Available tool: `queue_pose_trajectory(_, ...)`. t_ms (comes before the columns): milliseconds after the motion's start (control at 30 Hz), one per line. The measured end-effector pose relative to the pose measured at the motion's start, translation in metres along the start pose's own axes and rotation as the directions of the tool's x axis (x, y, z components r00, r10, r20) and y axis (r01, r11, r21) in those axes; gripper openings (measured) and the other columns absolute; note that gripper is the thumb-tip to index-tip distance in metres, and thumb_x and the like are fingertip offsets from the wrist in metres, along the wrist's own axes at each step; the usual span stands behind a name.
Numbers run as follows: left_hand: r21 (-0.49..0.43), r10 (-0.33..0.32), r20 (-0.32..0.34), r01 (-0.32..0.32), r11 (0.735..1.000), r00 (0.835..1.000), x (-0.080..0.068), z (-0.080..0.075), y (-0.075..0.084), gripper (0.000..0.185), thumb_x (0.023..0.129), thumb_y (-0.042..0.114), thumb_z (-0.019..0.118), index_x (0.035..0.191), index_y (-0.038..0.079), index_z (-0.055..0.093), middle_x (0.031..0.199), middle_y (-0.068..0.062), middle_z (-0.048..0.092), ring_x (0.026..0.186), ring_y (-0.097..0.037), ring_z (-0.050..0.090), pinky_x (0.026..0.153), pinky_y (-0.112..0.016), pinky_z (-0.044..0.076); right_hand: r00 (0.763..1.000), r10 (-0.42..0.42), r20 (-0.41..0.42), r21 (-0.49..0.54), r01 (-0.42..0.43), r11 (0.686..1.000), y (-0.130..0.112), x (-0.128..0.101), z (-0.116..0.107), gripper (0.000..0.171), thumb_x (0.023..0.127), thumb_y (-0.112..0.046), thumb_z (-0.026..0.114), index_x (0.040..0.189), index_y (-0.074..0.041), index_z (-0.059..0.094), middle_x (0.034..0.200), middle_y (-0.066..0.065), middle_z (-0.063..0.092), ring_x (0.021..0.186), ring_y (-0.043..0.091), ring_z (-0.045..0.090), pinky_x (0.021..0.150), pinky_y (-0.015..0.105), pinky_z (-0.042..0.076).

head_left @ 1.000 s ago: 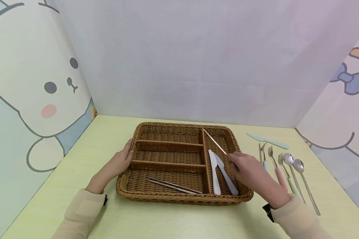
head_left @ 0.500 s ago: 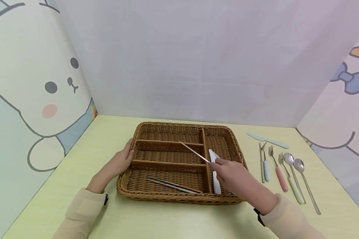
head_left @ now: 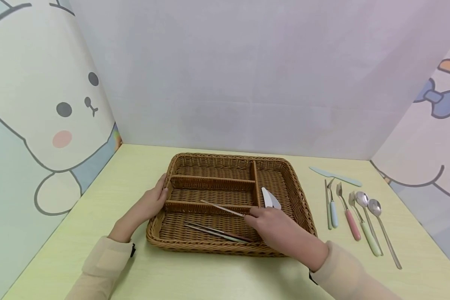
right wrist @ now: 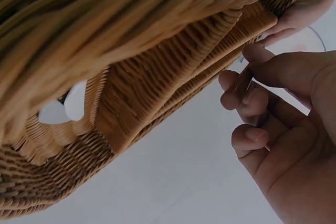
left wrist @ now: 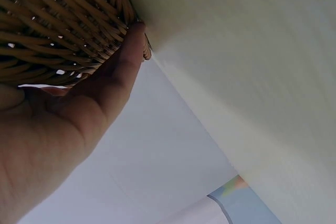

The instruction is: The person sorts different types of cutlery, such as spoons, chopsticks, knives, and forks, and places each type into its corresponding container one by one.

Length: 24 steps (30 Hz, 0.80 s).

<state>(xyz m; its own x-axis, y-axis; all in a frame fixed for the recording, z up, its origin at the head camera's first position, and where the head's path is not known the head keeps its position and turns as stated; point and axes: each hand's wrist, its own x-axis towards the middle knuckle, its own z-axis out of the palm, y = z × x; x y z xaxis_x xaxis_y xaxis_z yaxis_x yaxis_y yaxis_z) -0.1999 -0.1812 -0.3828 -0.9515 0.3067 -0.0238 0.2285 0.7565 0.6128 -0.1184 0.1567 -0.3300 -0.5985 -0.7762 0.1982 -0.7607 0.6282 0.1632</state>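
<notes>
My left hand (head_left: 150, 203) holds the left side of a brown wicker cutlery basket (head_left: 210, 249). In the left wrist view its fingers (left wrist: 126, 66) lie along the outer wall, with the thumb side up at the rim. Over the front of the basket, my right hand (head_left: 275, 229) pinches a thin metal chopstick (head_left: 223, 208), which points left across the front divider. Two chopsticks (head_left: 215, 232) lie below it in the front left compartment. The blades of two knives (head_left: 268, 199) show in the right compartment; my right hand hides their handles.
Right of the basket lie a pale blue knife (head_left: 335, 176), another chopstick (head_left: 328, 205), several forks (head_left: 352, 223) and two spoons (head_left: 375, 208). Low woven dividers (head_left: 213, 182) split the basket into compartments. A white backdrop and printed side panels stand around the table.
My right hand has moved left and toward the front, carrying the chopstick from above the right compartment to above the front left one. My left hand has stayed at the basket's left side.
</notes>
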Motion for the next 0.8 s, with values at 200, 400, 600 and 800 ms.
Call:
queue_pose_trajectory(200, -0.010, -0.001, 0.004, 0.001, 1.000, 1.000, 0.001, 0.001, -0.001, 0.058, 0.101, 0.015, 0.027, 0.145, -0.003, -0.005, 0.056, -0.005, 0.042, 0.040, -0.011, 0.026, 0.046, -0.030, 0.035, 0.997, -0.032, 0.074, -0.042, 0.035, 0.999, -0.007, 0.006, 0.004, 0.026, 0.074, 0.007, 0.065, 0.089, -0.014, 0.066, 0.073, -0.005, 0.056, 0.061, 0.007, 0.051, 0.053, 0.021, 0.042)
queue_pose_trajectory(400, 0.002, 0.005, -0.004, -0.005, 1.000, 1.000, 0.001, 0.001, -0.001, 0.057, 0.101, 0.014, 0.027, 0.145, -0.005, -0.004, 0.058, -0.005, 0.042, 0.040, -0.010, 0.028, 0.048, -0.030, 0.035, 0.993, -0.028, 0.115, -0.045, 0.033, 0.998, -0.010, 0.010, 0.009, 0.024, 0.075, 0.006, 0.065, 0.085, -0.015, 0.066, 0.072, -0.005, 0.057, 0.058, 0.006, 0.049, 0.051, 0.019, 0.038)
queue_pose_trajectory(600, -0.013, 0.001, 0.002, -0.001, 1.000, 1.000, 0.000, 0.000, 0.001, 0.057, 0.101, 0.013, 0.027, 0.145, -0.005, -0.004, 0.053, -0.001, 0.038, 0.040, -0.010, 0.026, 0.045, -0.030, 0.034, 0.988, -0.032, 0.149, -0.059, 0.041, 0.997, -0.012, 0.017, 0.016, 0.022, 0.077, 0.003, 0.065, 0.087, -0.017, 0.067, 0.072, -0.006, 0.057, 0.059, 0.006, 0.048, 0.052, 0.019, 0.035)
queue_pose_trajectory(800, 0.000, -0.005, -0.003, 0.005, 1.000, 1.000, -0.001, -0.001, 0.002, 0.057, 0.101, 0.014, 0.028, 0.145, -0.005, -0.003, 0.060, -0.006, 0.043, 0.042, -0.012, 0.031, 0.050, -0.030, 0.035, 0.986, -0.036, 0.160, -0.040, 0.043, 0.998, -0.014, 0.023, 0.021, 0.018, 0.079, 0.000, 0.066, 0.085, -0.017, 0.067, 0.072, -0.005, 0.055, 0.061, 0.007, 0.048, 0.054, 0.020, 0.038)
